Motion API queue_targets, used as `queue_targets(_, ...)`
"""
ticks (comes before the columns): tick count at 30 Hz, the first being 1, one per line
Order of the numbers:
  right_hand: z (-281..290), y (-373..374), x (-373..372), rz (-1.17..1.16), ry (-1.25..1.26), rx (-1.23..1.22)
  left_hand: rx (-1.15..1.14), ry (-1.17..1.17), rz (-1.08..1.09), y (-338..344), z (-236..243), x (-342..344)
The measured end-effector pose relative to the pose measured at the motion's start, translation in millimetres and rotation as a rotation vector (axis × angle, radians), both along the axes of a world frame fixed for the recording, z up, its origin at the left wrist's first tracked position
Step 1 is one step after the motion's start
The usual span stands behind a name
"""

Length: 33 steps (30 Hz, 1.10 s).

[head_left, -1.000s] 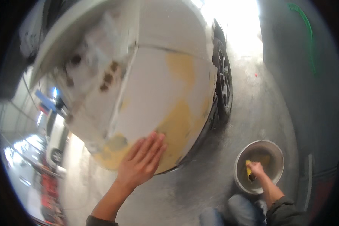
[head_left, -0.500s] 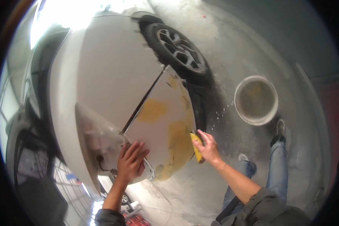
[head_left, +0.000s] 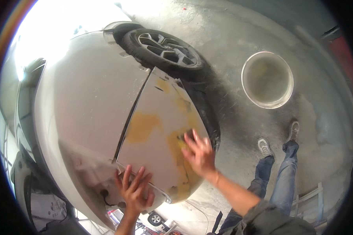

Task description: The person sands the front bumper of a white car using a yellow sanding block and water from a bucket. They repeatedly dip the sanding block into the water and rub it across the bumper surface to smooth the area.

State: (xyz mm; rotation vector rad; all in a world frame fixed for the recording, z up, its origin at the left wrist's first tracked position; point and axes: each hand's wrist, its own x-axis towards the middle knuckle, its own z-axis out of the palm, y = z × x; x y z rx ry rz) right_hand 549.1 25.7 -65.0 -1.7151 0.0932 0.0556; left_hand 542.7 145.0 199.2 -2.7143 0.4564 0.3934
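My right hand (head_left: 202,154) is closed round a yellow-and-dark sanding block (head_left: 188,134), mostly covered by my fingers. The block lies against the car's bumper (head_left: 149,152), over a mustard-coloured filler patch along its lower side. A second filler patch (head_left: 144,126) shows nearer the panel seam. With fingers spread, my left hand (head_left: 135,190) rests flat on the bodywork at the seam's near end, beside the headlight opening (head_left: 92,172), and holds nothing.
A round white bucket (head_left: 267,106) of cloudy water stands on the concrete floor to the right. The car's wheel (head_left: 166,47) is beyond the bumper. My shoes and jeans (head_left: 282,184) show at lower right. Another vehicle's wheel (head_left: 155,219) appears below.
My right hand has brought the sanding block from the bumper's lower edge inward onto the filler. My left hand stays on the bodywork. The whole view has shifted.
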Motion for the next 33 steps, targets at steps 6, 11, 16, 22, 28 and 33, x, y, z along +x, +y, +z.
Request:
queue_targets(6,11.0,2.1,7.6,0.080,0.109,0.010,-0.019,-0.020,0.033,3.8,-10.6,8.3)
queue_targets(11,4.0,2.0,-23.0,0.007,0.004,0.021,-0.124,-0.059,-0.049,13.9,-9.4,3.9)
queue_targets(16,-20.2,8.9,30.2,0.008,0.126,0.055,-0.117,-0.078,-0.039,5.6,-12.4,2.8)
queue_targets(22,-5.7,6.4,4.6,-0.051,0.014,0.022,-0.153,-0.100,-0.058,6.1,-14.3,7.3)
queue_targets(28,11.0,4.9,-8.0,0.021,0.037,0.029,-0.167,-0.099,-0.016,9.9,-9.0,0.8)
queue_targets(33,-21.9,12.2,30.3,-0.008,0.063,0.046,-0.174,-0.082,-0.051,9.2,-10.8,5.0)
